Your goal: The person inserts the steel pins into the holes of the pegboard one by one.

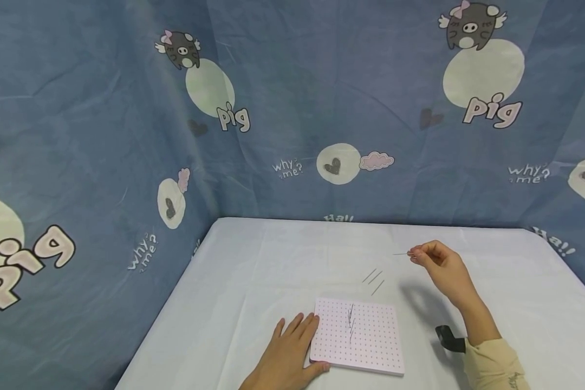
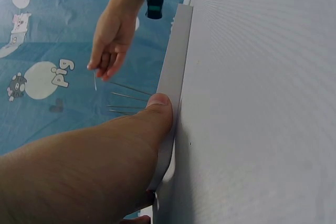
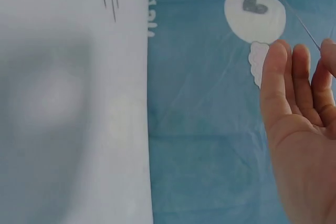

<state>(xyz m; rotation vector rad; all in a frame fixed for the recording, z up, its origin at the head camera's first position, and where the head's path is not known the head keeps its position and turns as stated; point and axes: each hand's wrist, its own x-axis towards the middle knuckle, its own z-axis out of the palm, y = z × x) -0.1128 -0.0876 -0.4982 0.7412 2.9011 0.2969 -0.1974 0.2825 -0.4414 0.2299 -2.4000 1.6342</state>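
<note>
A square pale pink board (image 1: 375, 338) with rows of small holes lies on the table. Several thin needles (image 1: 351, 317) stand in a line in its holes, some leaning. My left hand (image 1: 287, 352) rests against the board's left side with extended fingers, its thumb at the front edge; the left wrist view shows the thumb (image 2: 159, 100) pressing that edge. Raised above the table, beyond the board to the right, my right hand (image 1: 441, 268) pinches one needle (image 1: 400, 254) between thumb and fingertip. The needle (image 3: 307, 31) points away from the fingers in the right wrist view.
Three loose needles (image 1: 372, 281) lie on the white tablecloth (image 1: 273, 260) behind the board. A blue printed curtain (image 1: 283, 108) hangs behind and to the left of the table. On the right wrist sits a dark strapped device (image 1: 449, 339).
</note>
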